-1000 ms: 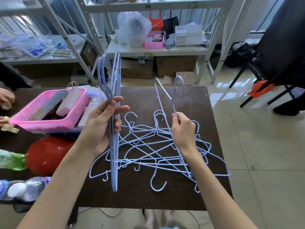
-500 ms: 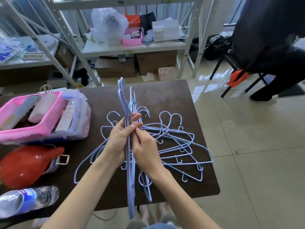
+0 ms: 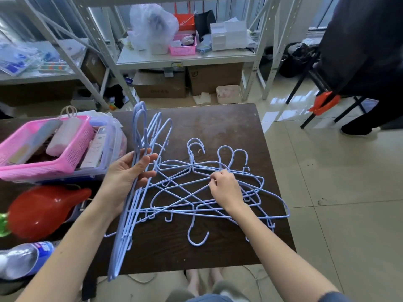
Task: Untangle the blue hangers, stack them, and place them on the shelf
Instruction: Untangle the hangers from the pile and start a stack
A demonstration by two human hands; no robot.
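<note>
My left hand (image 3: 128, 177) grips a stack of several light blue hangers (image 3: 139, 131), held on edge with the hooks pointing away from me and the lower ends past the table's near edge. A tangled pile of blue hangers (image 3: 189, 199) lies flat on the dark brown table (image 3: 218, 123). My right hand (image 3: 226, 188) rests on that pile, fingers pinched on the neck of one hanger near two hooks. The white metal shelf (image 3: 185, 58) stands beyond the table.
A pink basket (image 3: 72, 155) in a clear bin sits at the table's left, with a red jug (image 3: 43, 210) and a water bottle (image 3: 24, 258) nearer me. The shelf carries a plastic bag, a small pink basket and white boxes. A person in dark clothes stands at right by a chair.
My right hand has left the held stack and moved right onto the tangled pile, pinching a hanger there. My left hand has tilted the stack leftward.
</note>
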